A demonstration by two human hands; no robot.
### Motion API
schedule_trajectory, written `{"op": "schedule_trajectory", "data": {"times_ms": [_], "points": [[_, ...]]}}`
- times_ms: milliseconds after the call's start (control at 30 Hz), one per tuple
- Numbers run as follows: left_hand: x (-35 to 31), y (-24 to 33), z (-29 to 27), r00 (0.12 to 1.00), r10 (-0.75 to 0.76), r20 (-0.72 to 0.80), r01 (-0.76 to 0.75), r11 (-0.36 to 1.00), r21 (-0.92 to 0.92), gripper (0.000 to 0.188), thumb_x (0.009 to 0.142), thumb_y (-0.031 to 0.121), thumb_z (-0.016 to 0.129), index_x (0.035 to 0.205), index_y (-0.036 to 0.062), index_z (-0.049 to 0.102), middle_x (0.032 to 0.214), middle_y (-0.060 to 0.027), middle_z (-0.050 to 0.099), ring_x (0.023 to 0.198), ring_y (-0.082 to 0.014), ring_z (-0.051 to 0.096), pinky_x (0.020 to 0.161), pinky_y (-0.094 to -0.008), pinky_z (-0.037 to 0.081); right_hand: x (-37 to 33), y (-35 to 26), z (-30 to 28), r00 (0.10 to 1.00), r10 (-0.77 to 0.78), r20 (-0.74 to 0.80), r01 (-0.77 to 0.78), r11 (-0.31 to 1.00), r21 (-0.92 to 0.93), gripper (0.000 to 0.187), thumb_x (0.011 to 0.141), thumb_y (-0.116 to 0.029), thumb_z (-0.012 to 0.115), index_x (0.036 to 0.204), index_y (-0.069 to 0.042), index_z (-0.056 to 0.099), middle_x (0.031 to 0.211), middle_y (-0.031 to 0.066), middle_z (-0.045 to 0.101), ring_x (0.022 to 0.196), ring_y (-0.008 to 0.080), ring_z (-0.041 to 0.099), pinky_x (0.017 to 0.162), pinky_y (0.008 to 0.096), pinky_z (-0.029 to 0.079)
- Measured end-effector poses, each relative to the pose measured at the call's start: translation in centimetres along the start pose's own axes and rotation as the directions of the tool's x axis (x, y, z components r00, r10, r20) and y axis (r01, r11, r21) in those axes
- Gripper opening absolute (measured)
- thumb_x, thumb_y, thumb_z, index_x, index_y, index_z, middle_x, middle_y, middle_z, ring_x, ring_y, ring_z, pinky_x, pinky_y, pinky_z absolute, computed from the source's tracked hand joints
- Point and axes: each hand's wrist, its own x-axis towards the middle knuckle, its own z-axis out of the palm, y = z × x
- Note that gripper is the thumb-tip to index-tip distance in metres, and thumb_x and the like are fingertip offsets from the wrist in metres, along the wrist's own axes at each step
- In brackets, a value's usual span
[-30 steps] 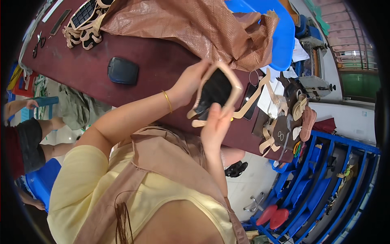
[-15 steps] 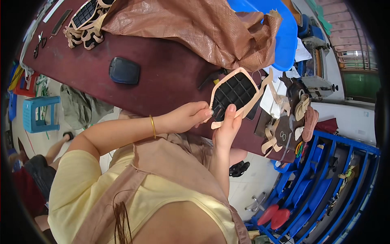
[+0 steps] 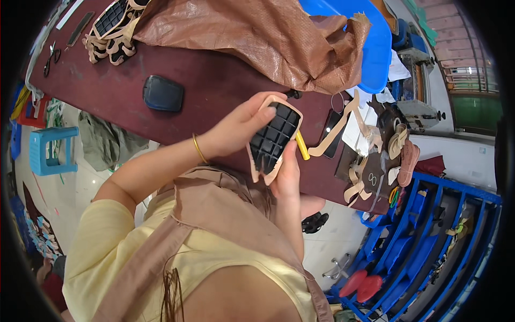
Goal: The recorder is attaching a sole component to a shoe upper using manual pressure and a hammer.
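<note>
Both hands hold a black grid-patterned pad (image 3: pixel 276 131) with a beige leather-like border, tilted above the near side of the dark red table. My left hand (image 3: pixel 244 124) is closed on its upper left edge, the thumb lying over the black grid. My right hand (image 3: pixel 285 174) grips the lower right edge, thumb on the border; its other fingers are hidden behind. Two narrow border tails hang at the pad's lower end. Just right of the pad, a yellow handle (image 3: pixel 302 146) lies on the table, its other end partly hidden.
A brown woven sack (image 3: pixel 252 40) covers the far table, beside a blue tub (image 3: pixel 378 59). A dark rounded block (image 3: pixel 163 93) and scissors (image 3: pixel 51 59) lie leftward; similar pads (image 3: pixel 111 19) are piled far left. Beige strips (image 3: pixel 338 129) lie right. A blue rack (image 3: pixel 413 247) stands on the floor.
The pad has moved left and turned more upright. My left hand has shifted from its lower left corner to the upper left edge. The yellow handle now shows beside the pad.
</note>
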Motion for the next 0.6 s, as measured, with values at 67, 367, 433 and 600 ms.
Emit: {"op": "schedule_trajectory", "data": {"times_ms": [67, 367, 433, 600], "points": [[0.2, -1.0, 0.5, 0.996, 0.042, -0.079, -0.040, 0.999, 0.028, 0.034, 0.099, 0.021, 0.044, 0.128, 0.0030, 0.044, 0.113, -0.0032, 0.056, 0.104, -0.0087, 0.051, 0.093, -0.0251, 0.042, 0.4, 0.8, -0.1, 0.986, -0.150, -0.066, 0.120, 0.935, -0.333, 0.059, 0.099, -0.049, 0.033, 0.117, 0.004, 0.052, 0.100, 0.0107, 0.063, 0.082, 0.0149, 0.062, 0.070, 0.0270, 0.050], [-0.2, -0.8, 0.1, 0.995, -0.085, 0.057, 0.063, 0.945, 0.321, 0.027, 0.097, 0.018, 0.048, 0.116, -0.0010, 0.052, 0.102, -0.0034, 0.060, 0.095, -0.0086, 0.054, 0.086, -0.0263, 0.045, 1.8, -1.6, -0.5, 0.905, -0.404, -0.129, 0.257, 0.763, -0.593, 0.039, 0.102, -0.032, 0.034, 0.101, 0.001, 0.054, 0.089, 0.0080, 0.057, 0.083, 0.0183, 0.055, 0.076, 0.0308, 0.044], [0.2, -0.5, 0.2, 0.985, -0.166, 0.043, 0.147, 0.946, 0.289, 0.027, 0.096, 0.017, 0.048, 0.115, -0.0010, 0.053, 0.101, -0.0031, 0.060, 0.095, -0.0088, 0.054, 0.085, -0.0264, 0.046, 2.3, -0.6, -0.3, 0.778, -0.627, -0.034, 0.330, 0.454, -0.828, 0.034, 0.102, -0.028, 0.035, 0.091, -0.001, 0.053, 0.082, 0.0028, 0.054, 0.074, 0.0129, 0.051, 0.069, 0.0278, 0.043], [-0.1, -2.3, -0.8, 0.980, -0.178, 0.088, 0.128, 0.905, 0.406, 0.026, 0.096, 0.016, 0.048, 0.115, -0.0007, 0.054, 0.099, -0.0068, 0.063, 0.093, -0.0111, 0.056, 0.083, -0.0287, 0.047, 2.3, -1.5, -2.1, 0.983, -0.176, -0.056, 0.083, 0.689, -0.720, 0.031, 0.100, -0.024, 0.039, 0.088, 0.002, 0.053, 0.073, 0.0128, 0.055, 0.067, 0.0281, 0.054, 0.066, 0.0365, 0.044]]}}
